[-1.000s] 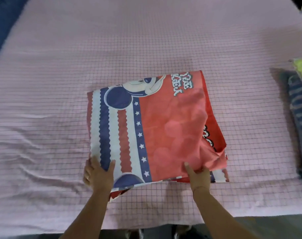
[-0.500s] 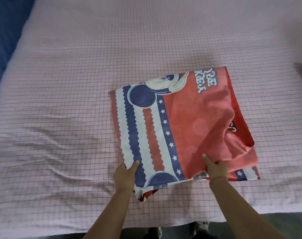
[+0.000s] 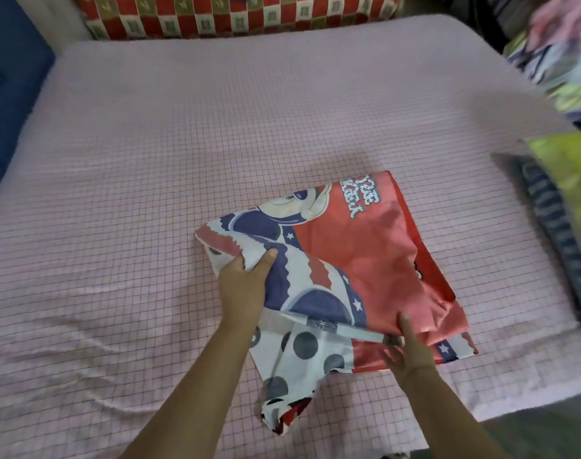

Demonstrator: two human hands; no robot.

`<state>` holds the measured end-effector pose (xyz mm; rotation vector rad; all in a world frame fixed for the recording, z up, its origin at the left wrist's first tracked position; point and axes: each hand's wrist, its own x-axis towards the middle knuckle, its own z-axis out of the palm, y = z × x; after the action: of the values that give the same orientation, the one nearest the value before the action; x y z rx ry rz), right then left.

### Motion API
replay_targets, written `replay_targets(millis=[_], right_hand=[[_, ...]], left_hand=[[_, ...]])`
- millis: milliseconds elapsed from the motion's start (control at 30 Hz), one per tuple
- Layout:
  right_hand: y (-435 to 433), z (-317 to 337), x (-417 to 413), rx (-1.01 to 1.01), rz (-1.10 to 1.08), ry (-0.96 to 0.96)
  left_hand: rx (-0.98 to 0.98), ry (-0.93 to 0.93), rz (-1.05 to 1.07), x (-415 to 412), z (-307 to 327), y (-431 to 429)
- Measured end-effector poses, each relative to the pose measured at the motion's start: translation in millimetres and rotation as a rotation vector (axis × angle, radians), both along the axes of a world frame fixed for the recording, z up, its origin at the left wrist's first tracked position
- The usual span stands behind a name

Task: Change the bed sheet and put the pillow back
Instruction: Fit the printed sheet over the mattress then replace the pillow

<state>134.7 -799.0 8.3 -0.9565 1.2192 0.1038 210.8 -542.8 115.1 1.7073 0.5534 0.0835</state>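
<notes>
Bed surface: a pink checked cover lies over the whole bed, with some soft wrinkles at 8 o'clock.
Far edge: at 12 o'clock the bed ends against a red and white checkered fabric.
Left edge: at 9 to 10 o'clock it meets a dark blue padded panel.
Right edge: at 3 o'clock a dark striped cloth and a yellow-green cloth lie on the edge. A blurred pile of clothes is at 2 o'clock.
Near edge: at 5 o'clock the bed ends and a grey floor shows.
Open room: the widest bare area is from 9 to 12 o'clock of the folded sheet. The room at 3 o'clock is much narrower.
Folded bed sheet: red, with a cartoon mouse, stars and wavy blue and white stripes. It lies on the bed, a little toward 4 o'clock from the middle of the view.
Which way it points: the bundle is almost square and turned, with one corner toward 1 o'clock. The printed words are on that far side.
Long axis: a loose dotted layer trails from the bundle toward 7 o'clock, so the whole shape runs from 1 to 7 o'clock. Its tip lies close to the near edge.
Left hand: it grips the bundle's edge at 9 o'clock, thumb on top, fingers hidden below the cloth.
Right hand: it holds the near edge at 5 o'clock, thumb pressed on the red top layer.
Hands together or apart: well apart, each clamped on the sheet.
</notes>
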Motion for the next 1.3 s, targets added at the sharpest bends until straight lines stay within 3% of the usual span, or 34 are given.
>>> replay_targets(millis=[167, 433, 533, 600, 700, 800, 900, 967, 1067, 1200, 1300], right_hand=[[-17.1, 32.3, 36.8, 0.057, -0.08, -0.18], [-25.0, 114.1, 117.3, -0.044, 0.123, -0.423], [-24.5, 135.4, 149.2, -0.043, 0.161, -0.502], [-20.5, 148.4, 168.6, 0.003, 0.179, -0.564], [-13.3, 161.0, 190.6, 0.011, 0.242, -0.615], [-10.5, 165.3, 206.6, 0.024, 0.309, -0.618], [-11.9, 168.7, 216.7, 0.034, 0.388, -0.611], [-14.8, 170.5, 219.8, 0.022, 0.441, -0.617], [-22.2, 169.4, 220.5, 0.001, 0.481, -0.632], [-32.5, 162.6, 214.5, -0.009, 0.473, -0.634], [-36.3, 158.5, 209.3, -0.006, 0.459, -0.638]], left_hand=[[-0.027, -0.005, -0.013, 3.4, 11.3, 7.0], [-0.119, -0.057, -0.114, 43.5, 57.2, 3.4], [-0.057, -0.095, -0.1, 64.7, 64.7, 4.3], [0.127, -0.212, -0.09, 74.1, 63.0, 5.2], [0.726, -0.307, -0.121, 82.9, 58.4, 5.8], [1.226, -0.383, -0.304, 90.8, 53.5, 1.7], [1.452, -0.358, -0.427, 108.7, 49.5, -3.7], [1.467, -0.441, -0.357, 119.8, 51.7, -3.5], [1.326, -0.55, -0.294, 132.0, 67.6, -13.1], [1.172, -0.072, -0.596, 148.7, 92.7, -37.3], [1.075, -0.121, -0.548, 144.4, 90.0, -39.2]])
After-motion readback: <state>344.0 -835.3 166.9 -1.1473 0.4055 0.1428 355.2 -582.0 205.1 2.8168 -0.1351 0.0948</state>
